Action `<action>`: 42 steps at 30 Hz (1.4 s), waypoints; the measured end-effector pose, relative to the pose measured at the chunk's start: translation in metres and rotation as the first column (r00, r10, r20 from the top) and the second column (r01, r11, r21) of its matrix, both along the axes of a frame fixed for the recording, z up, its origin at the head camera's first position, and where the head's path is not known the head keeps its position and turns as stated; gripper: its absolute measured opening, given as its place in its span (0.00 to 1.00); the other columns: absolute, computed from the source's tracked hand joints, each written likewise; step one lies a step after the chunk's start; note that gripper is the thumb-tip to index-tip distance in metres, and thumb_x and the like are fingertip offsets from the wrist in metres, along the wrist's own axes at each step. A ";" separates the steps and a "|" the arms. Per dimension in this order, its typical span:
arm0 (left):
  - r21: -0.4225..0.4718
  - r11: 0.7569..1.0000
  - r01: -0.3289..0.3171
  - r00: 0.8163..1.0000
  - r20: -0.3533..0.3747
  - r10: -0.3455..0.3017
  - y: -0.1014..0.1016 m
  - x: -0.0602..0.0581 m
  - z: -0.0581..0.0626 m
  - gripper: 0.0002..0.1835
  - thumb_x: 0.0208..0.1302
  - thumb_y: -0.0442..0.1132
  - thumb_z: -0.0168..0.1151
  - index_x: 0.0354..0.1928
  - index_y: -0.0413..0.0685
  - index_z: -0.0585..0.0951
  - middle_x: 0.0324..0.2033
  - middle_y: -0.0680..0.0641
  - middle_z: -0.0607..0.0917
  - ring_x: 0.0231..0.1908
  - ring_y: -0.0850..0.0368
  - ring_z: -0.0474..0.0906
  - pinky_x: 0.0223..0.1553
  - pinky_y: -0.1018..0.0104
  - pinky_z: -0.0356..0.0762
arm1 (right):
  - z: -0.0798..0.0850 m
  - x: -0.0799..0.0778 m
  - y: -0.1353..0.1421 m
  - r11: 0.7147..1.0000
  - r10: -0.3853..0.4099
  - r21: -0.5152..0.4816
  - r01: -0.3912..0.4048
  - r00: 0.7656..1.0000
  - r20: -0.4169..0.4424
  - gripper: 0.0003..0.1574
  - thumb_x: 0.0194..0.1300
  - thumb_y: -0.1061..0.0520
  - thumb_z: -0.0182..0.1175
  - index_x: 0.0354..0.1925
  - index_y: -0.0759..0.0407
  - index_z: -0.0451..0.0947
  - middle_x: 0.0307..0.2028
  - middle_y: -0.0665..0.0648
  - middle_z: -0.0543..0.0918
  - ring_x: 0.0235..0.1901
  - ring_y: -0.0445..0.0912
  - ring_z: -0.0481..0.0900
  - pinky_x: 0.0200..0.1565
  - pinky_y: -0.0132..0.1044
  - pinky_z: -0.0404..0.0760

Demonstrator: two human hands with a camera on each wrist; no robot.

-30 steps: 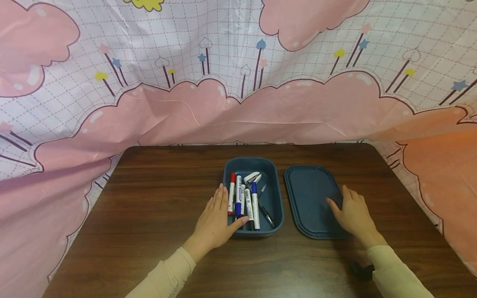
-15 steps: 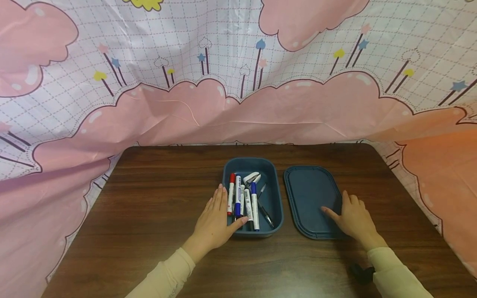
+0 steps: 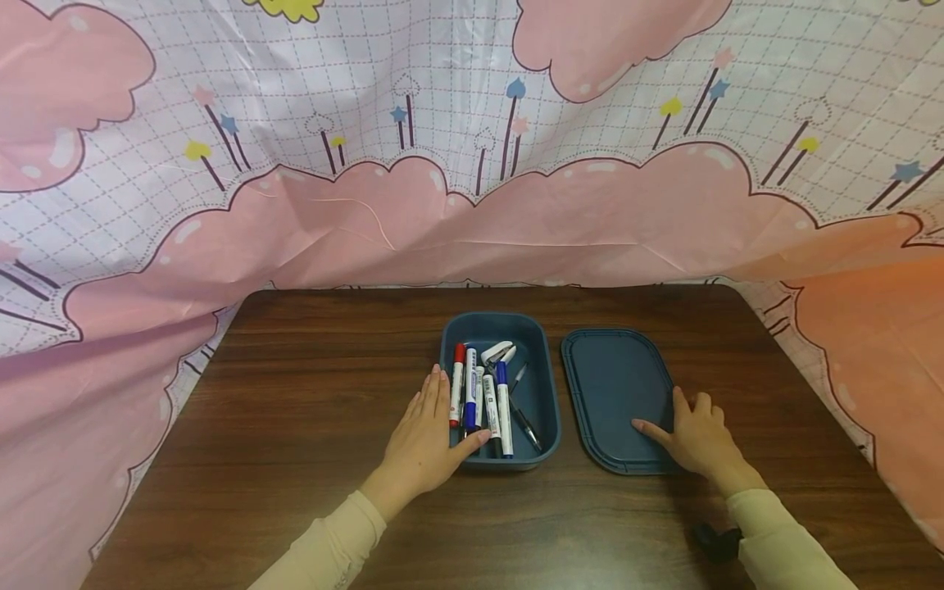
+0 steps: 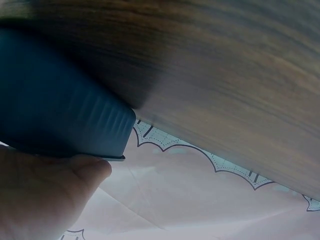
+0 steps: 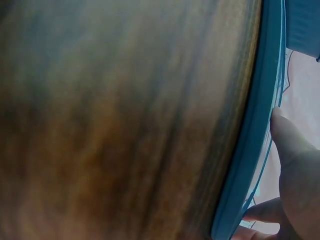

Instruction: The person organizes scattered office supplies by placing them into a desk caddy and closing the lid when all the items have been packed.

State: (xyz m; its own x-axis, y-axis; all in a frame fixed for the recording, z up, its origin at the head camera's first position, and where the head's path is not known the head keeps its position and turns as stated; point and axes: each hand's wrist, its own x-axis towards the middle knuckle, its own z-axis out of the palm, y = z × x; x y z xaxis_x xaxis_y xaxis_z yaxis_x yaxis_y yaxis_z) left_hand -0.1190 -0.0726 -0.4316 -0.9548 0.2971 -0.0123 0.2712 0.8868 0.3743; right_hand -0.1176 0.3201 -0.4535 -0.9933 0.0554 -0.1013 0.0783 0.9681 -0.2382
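An uncovered dark blue box [image 3: 544, 344] stands mid-table, holding several markers [image 3: 492, 406], black pens and a white stapler-like item [image 3: 497, 353]. My left hand [image 3: 422, 442] rests with straight fingers along its left rim, thumb across the near left corner. In the left wrist view, the thumb [image 4: 95, 170] touches the box's rim. To the right of the box lies a flat blue lid [image 3: 615, 385]. At its near right edge my right hand [image 3: 704, 438] grips the lid, thumb on top and fingers bent at the edge. The right wrist view shows the thumb [image 5: 287, 132] against the lid.
The brown wooden table [image 3: 310, 393] ends at a cloud-patterned curtain [image 3: 472, 229] behind and at the sides. A small black object [image 3: 715, 541] shows beside the right sleeve. A narrow strip of tabletop separates box and lid.
My right hand has slid a little toward me along the lid's right edge, its fingers bending more and the thumb moving left onto the lid. The left hand and box stay put.
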 end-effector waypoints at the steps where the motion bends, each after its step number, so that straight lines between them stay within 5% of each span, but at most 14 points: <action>1: 0.001 1.000 0.000 1.000 -0.002 0.000 0.000 0.000 0.000 0.57 0.60 0.77 0.42 0.76 0.40 0.44 0.77 0.41 0.42 0.77 0.47 0.41 0.75 0.50 0.47 | 0.000 0.000 0.000 1.000 0.002 -0.008 -0.002 1.000 0.005 0.67 0.63 0.26 0.51 0.68 0.82 0.48 0.50 0.83 0.58 0.47 0.76 0.61 0.42 0.66 0.71; 7: -0.007 1.000 0.000 1.000 -0.008 0.000 0.000 0.000 0.000 0.57 0.60 0.77 0.41 0.76 0.40 0.44 0.77 0.41 0.42 0.77 0.47 0.41 0.75 0.50 0.48 | 0.003 -0.005 0.000 0.998 -0.007 -0.059 0.011 0.998 0.056 0.69 0.61 0.26 0.54 0.69 0.82 0.44 0.49 0.87 0.55 0.43 0.76 0.62 0.43 0.66 0.71; 15: -0.005 1.000 -0.002 1.000 -0.006 0.001 0.000 -0.001 -0.001 0.57 0.60 0.77 0.42 0.76 0.40 0.44 0.77 0.41 0.41 0.77 0.47 0.41 0.75 0.50 0.47 | 0.006 -0.013 0.004 0.992 -0.056 -0.101 0.073 0.985 0.160 0.77 0.54 0.23 0.58 0.71 0.79 0.37 0.52 0.93 0.53 0.52 0.84 0.58 0.50 0.73 0.68; 27: -0.009 1.000 0.000 1.000 0.005 0.000 0.001 -0.002 -0.003 0.57 0.59 0.77 0.43 0.76 0.41 0.44 0.77 0.42 0.41 0.77 0.47 0.40 0.75 0.50 0.47 | 0.008 -0.009 0.001 0.981 -0.053 -0.173 0.090 0.976 0.211 0.80 0.52 0.23 0.61 0.73 0.74 0.33 0.56 0.93 0.52 0.53 0.82 0.64 0.48 0.71 0.72; 32: -0.018 1.000 0.000 1.000 0.000 0.000 0.002 -0.001 -0.003 0.57 0.59 0.77 0.42 0.76 0.41 0.45 0.77 0.42 0.41 0.77 0.46 0.41 0.75 0.50 0.48 | 0.010 -0.007 -0.003 0.978 -0.032 -0.195 0.069 0.982 0.186 0.79 0.53 0.25 0.60 0.73 0.74 0.31 0.66 0.88 0.49 0.62 0.81 0.55 0.57 0.72 0.65; 42: -0.015 1.000 -0.001 1.000 0.002 0.001 0.001 -0.001 -0.002 0.57 0.59 0.77 0.43 0.76 0.41 0.45 0.77 0.42 0.41 0.77 0.47 0.40 0.75 0.51 0.47 | 0.023 -0.004 -0.010 0.977 -0.013 -0.213 0.021 0.999 0.042 0.77 0.57 0.30 0.62 0.73 0.72 0.26 0.66 0.86 0.51 0.63 0.79 0.57 0.59 0.69 0.64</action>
